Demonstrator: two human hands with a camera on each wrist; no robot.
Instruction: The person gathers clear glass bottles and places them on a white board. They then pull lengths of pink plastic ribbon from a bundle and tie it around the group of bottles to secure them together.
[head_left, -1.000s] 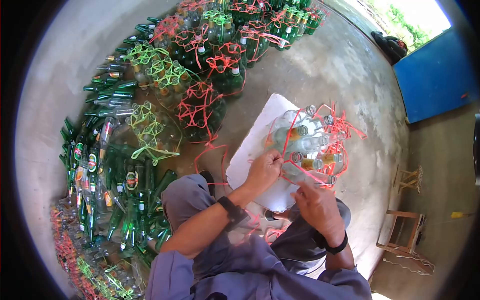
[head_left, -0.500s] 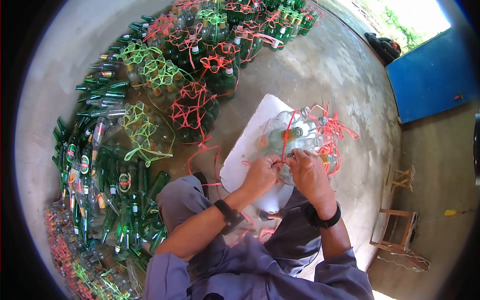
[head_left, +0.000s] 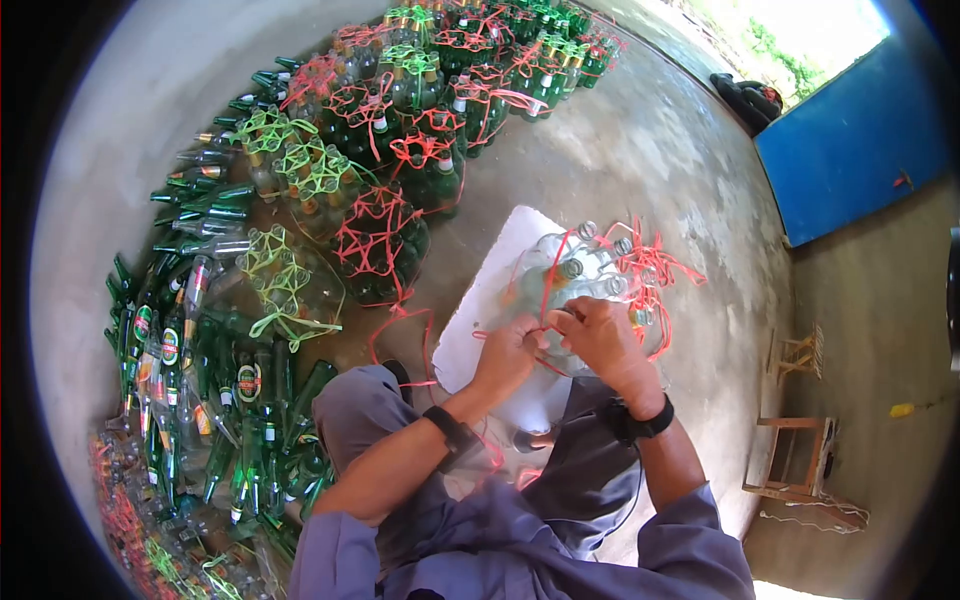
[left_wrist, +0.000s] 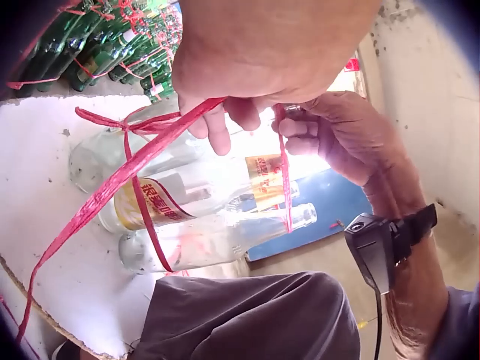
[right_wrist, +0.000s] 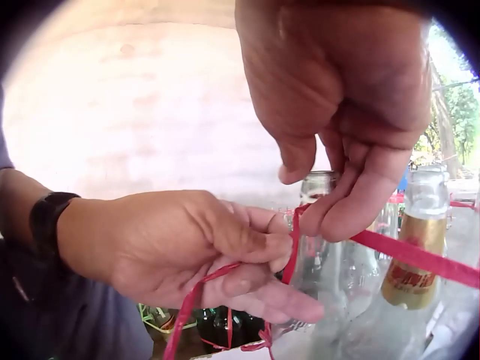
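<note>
Clear glass bottles (head_left: 540,285) stand bunched on a white board (head_left: 470,320) before the person's knees, with red plastic strap (left_wrist: 105,193) around them. My left hand (head_left: 508,355) pinches the strap between thumb and forefinger beside the nearest bottles. Close against it, my right hand (head_left: 603,335) curls its fingers on the strap at one bottle's neck (right_wrist: 320,180). From those fingers a taut length runs past a gold-labelled bottle (right_wrist: 412,262). Another strap end hangs from the left hand across the board. The right hand covers several bottle necks in the head view.
Strapped bundles of green and clear bottles (head_left: 380,240) fill the floor at left and far left. Loose green bottles (head_left: 250,430) lie beside the left knee. A blue panel (head_left: 850,150) and a wooden frame (head_left: 800,455) are at right. Loose red strap (head_left: 402,320) trails left of the board.
My right hand has moved up and left from the near side of the bottles to meet the left hand at the strap. Both hands then stay close together there.
</note>
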